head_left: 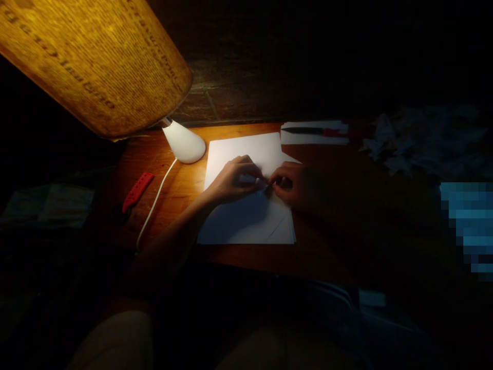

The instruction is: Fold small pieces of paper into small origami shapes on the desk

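Note:
My left hand (239,177) is over a stack of white paper sheets (242,221) on the wooden table, its thumb and fingers pinched together. Close beside it, my right hand (288,182) is also closed, with its fingertips almost meeting those of the left. Between the fingertips is a small bit of white paper (264,188), mostly hidden by the fingers and in shadow. A pointed paper corner (289,158) sticks out past the stack behind my right hand.
A lit lamp with a printed yellow shade (103,61) and white base (185,143) stands at the back left. Left of its cord (157,198) lies a red power strip (137,191). A knife (308,131) rests on paper (304,140) at the back. Crumpled-looking white papers (419,139) pile up at right.

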The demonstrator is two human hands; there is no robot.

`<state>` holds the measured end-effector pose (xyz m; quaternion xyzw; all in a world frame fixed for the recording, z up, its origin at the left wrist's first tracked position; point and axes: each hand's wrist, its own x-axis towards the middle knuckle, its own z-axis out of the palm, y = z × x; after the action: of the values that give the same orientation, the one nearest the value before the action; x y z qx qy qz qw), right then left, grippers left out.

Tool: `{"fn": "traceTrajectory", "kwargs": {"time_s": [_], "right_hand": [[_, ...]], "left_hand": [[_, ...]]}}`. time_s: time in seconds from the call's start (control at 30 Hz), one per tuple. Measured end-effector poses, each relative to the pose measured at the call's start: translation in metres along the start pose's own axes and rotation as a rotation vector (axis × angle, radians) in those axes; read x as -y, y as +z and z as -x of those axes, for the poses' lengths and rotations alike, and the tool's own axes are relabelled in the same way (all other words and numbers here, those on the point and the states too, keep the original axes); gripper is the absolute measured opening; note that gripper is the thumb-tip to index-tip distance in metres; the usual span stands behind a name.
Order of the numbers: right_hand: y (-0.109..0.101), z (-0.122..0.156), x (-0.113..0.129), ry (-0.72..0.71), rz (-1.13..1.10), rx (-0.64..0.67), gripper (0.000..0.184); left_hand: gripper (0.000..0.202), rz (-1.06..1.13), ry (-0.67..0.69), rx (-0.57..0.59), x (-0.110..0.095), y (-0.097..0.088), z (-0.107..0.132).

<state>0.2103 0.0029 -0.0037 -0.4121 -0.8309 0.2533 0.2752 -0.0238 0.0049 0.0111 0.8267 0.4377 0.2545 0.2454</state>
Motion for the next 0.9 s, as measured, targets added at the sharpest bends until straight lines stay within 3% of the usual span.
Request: {"fn": "traceTrajectory", "kwargs": {"time_s": [0.27,0.47,0.9], "right_hand": [[0.002,-0.003,-0.008,-0.009,-0.038,-0.104,0.014],[0.003,-0.004,-0.010,0.000,-0.051,-0.087,0.011],[0.004,-0.006,-0.011,0.011,-0.034,-0.073,0.016]], "left_hand": [[0.016,0.008,0.002,-0.013,0.001,0.001,0.000],[0.017,-0.055,0.042,0.028,0.002,0.002,-0.002],[0.020,-0.141,-0.097,0.096,-0.003,0.006,-0.002]]}}
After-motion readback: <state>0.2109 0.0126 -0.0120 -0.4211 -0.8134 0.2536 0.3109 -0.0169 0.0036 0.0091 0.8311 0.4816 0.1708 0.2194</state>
